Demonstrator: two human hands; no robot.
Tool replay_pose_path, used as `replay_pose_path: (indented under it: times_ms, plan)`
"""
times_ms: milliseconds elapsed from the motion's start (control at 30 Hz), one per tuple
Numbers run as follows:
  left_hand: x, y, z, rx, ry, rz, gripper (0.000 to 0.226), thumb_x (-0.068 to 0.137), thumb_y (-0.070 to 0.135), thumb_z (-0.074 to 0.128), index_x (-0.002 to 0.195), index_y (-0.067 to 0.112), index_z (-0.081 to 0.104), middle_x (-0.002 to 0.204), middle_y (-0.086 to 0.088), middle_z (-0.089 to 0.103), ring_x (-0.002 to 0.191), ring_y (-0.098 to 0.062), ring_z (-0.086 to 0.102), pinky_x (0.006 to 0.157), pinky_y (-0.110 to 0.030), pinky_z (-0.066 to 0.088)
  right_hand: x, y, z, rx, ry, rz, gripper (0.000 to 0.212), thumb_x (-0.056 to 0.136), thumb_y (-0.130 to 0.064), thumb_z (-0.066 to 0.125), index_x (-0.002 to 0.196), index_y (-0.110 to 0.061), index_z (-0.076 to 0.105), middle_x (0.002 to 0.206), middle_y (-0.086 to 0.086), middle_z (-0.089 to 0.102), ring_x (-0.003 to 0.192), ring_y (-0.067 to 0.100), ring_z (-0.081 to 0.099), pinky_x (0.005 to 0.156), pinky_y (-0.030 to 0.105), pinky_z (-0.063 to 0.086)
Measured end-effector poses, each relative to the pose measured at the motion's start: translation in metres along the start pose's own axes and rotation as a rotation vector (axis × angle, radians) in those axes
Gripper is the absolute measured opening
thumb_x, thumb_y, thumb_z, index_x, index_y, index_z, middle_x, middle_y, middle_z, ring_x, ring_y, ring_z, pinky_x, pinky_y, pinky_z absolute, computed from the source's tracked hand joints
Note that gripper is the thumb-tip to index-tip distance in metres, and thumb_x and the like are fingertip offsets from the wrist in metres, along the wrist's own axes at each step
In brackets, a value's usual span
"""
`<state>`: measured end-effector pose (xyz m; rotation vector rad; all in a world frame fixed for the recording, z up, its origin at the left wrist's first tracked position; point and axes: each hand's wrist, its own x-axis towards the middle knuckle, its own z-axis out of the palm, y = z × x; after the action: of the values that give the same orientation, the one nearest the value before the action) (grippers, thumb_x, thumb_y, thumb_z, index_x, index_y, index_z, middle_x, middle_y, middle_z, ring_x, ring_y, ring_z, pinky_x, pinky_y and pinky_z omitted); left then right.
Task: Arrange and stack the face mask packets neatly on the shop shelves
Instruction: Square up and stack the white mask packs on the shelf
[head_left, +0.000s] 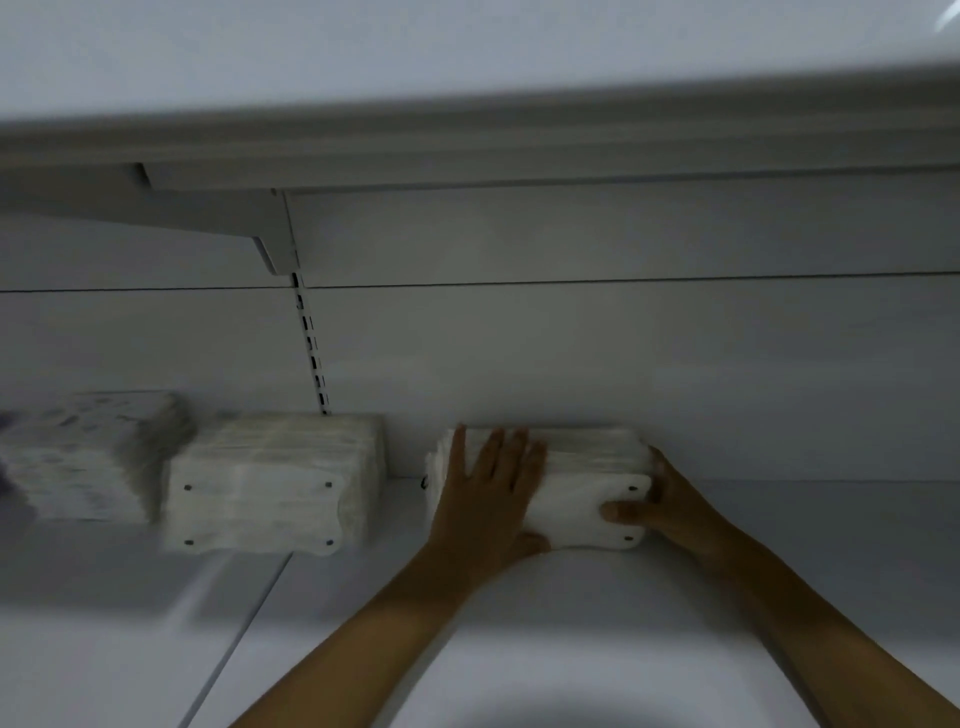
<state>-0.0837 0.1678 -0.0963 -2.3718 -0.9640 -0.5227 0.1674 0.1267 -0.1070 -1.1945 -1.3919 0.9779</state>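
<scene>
Sat on shelf against back wall — mask stack. Left hand lay flat on top, fingers straight, spread. Right hand curled round stack's right end. Prob. light, soft, slippery wrap — best squeezed at both ends. Two more stacks well left of fingers.

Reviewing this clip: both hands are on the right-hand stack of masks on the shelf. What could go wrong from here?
1. The right stack is loose layers. The left hand lies flat on top and the right hand grips one end, so a sideways push might fan or topple it.
2. It stands apart from the middle stack. Sliding it over could knock that one askew.
3. The far-left stack looks different, but is too blurred to judge.
</scene>
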Motion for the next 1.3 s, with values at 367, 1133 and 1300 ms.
replay_pose_path:
  times_ms: [367,1133,1300]
  plan:
    - [-0.002,0.014,0.012,-0.099,-0.031,0.145,0.083,0.086,0.07,0.038,0.15,0.017,0.032,0.156,-0.012,0.03,0.143,-0.032,0.029,0.108,-0.056,0.022,-0.001,0.002,-0.001,0.007,0.085,0.004,0.097,0.058,-0.015,0.092,0.14,-0.014,0.04,0.13,0.006,0.059,0.113,0.018,0.062,0.084,0.033,0.057]
    - [-0.019,-0.038,0.011,-1.351,-0.221,-0.765,0.158,0.01,0.066,0.088,0.142,0.012,0.022,0.137,0.002,0.045,0.12,-0.008,0.05,0.087,-0.012,0.045,-0.018,-0.003,0.015,-0.211,0.132,-0.037,0.086,0.04,-0.038,0.087,0.116,-0.023,0.049,0.113,0.004,0.057,0.094,-0.004,0.058,0.074,0.013,0.049]
    - [-0.025,-0.052,0.006,-1.422,-0.255,-0.731,0.13,0.037,0.034,0.098,0.145,0.013,0.029,0.136,0.003,0.055,0.122,-0.006,0.054,0.096,-0.023,0.049,-0.017,-0.001,0.009,-0.199,0.127,-0.05,0.083,0.041,-0.038,0.086,0.115,-0.021,0.053,0.116,0.013,0.057,0.108,0.025,0.059,0.087,0.035,0.052]
